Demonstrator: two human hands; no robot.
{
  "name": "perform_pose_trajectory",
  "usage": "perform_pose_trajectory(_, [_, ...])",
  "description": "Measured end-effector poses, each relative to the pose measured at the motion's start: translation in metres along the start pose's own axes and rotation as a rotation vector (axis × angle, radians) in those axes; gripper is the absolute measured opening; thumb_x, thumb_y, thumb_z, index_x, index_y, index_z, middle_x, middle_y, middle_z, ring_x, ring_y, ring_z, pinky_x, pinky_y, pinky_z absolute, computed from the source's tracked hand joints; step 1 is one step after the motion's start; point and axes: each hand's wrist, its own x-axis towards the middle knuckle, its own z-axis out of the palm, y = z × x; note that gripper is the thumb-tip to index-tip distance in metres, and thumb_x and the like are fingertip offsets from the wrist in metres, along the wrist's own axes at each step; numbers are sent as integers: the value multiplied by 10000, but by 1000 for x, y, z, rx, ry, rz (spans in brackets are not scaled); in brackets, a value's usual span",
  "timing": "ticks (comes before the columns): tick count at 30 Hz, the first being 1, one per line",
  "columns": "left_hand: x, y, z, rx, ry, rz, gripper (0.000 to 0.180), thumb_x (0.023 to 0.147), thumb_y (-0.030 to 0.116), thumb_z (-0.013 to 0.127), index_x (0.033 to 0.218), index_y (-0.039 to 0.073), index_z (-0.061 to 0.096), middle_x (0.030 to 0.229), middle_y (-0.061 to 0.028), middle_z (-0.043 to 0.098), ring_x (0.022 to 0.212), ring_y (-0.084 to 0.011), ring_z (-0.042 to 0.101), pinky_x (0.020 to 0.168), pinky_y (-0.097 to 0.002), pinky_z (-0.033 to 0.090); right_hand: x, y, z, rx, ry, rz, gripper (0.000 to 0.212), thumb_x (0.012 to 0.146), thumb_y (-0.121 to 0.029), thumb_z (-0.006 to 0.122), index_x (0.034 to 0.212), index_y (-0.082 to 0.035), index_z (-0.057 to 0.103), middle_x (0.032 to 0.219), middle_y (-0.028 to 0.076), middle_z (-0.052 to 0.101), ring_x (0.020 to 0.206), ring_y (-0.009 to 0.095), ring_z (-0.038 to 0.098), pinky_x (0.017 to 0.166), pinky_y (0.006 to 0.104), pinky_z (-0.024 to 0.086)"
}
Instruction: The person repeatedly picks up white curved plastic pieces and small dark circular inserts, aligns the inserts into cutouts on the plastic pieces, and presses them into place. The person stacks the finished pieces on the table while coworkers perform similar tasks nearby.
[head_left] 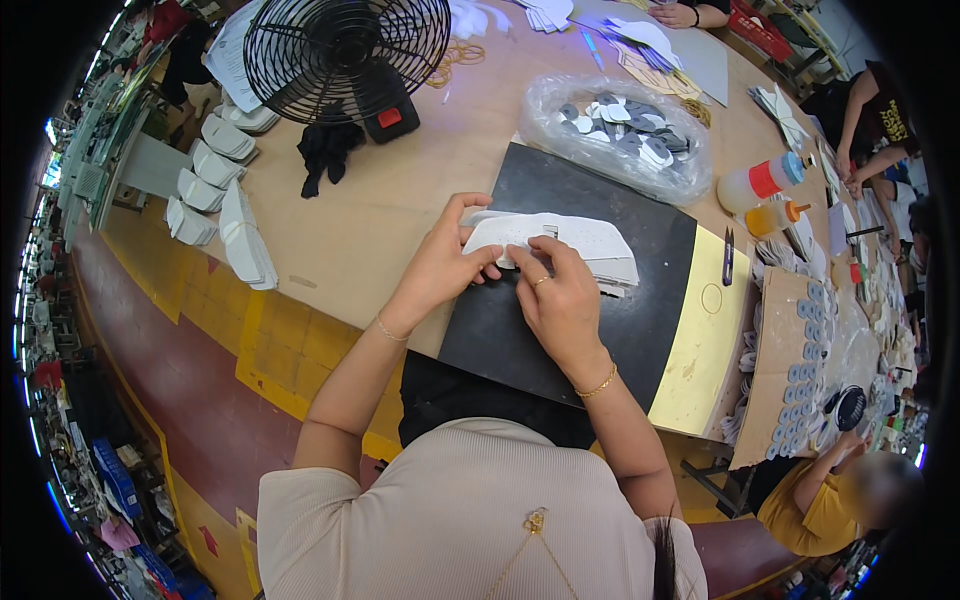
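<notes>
A white, perforated cut piece (590, 236), shaped like a shoe part, lies over other white pieces on a black mat (480, 340) in front of me. My left hand (442, 258) grips its left end, thumb on top and fingers curled around the edge. My right hand (562, 305) has its fingers bent and pressed onto the piece near its lower middle edge. Both sets of fingertips almost meet there. Whatever small part may be between the right fingertips is hidden.
A black fan (345, 50) stands at the far left beside a black cloth (325, 155). Beyond the mat sits a plastic bag (545, 110) of small grey and white pieces. Two bottles (752, 186) (772, 218) and a pen-like tool (728, 258) are at right. White stacks (243, 240) line the left edge.
</notes>
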Motion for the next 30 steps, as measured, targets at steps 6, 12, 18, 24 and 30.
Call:
perform_pose_trajectory(6, [-2, -4, -1, 48, -26, 20, 575, 969, -4, 631, 1456, 79, 337, 884, -104, 689, 720, -126, 686, 609, -229, 517, -11, 8, 5, 135, -39, 86, 296, 800, 105, 645, 1053, -22, 731, 1205, 146, 621, 1012, 279, 664, 815, 372, 563])
perform_pose_trajectory(12, [-12, 13, -17, 110, 0, -115, 583, 989, 99, 655, 1487, 76, 352, 885, -66, 665, 729, -112, 675, 620, -228, 502, -6, 8, -18, 335, -5, 283, 304, 825, 109, 595, 1073, -11, 723, 1185, 150, 631, 996, 288, 665, 825, 363, 550])
perform_pose_trajectory(18, [-11, -2, -32, 362, 106, 64, 471, 967, 176, 707, 1379, 39, 524, 1011, -72, 646, 902, -108, 646, 693, -226, 481, -11, 29, -45, 168, 47, 270, 263, 870, 44, 635, 1111, -24, 715, 1175, 167, 635, 1039, 330, 646, 901, 402, 527])
perform_pose_trajectory(24, [17, 13, -6, 608, 114, 345, 426, 931, 261, 724, 1260, -1, 654, 1176, -167, 633, 1100, -290, 630, 884, -355, 506, -9, 67, -61, 60, -15, 355, 369, 972, -73, 606, 1335, -17, 621, 1281, 195, 626, 1205, 366, 585, 1051, 436, 443])
perform_pose_trajectory(30, [47, 13, 2, 813, -99, 415, 406, 915, 288, 729, 1222, 24, 701, 1209, -163, 644, 1109, -330, 618, 966, -394, 484, 9, 84, -55, 307, -136, 484, 360, 944, -128, 673, 1288, -25, 659, 1089, 168, 695, 1025, 330, 677, 865, 372, 531])
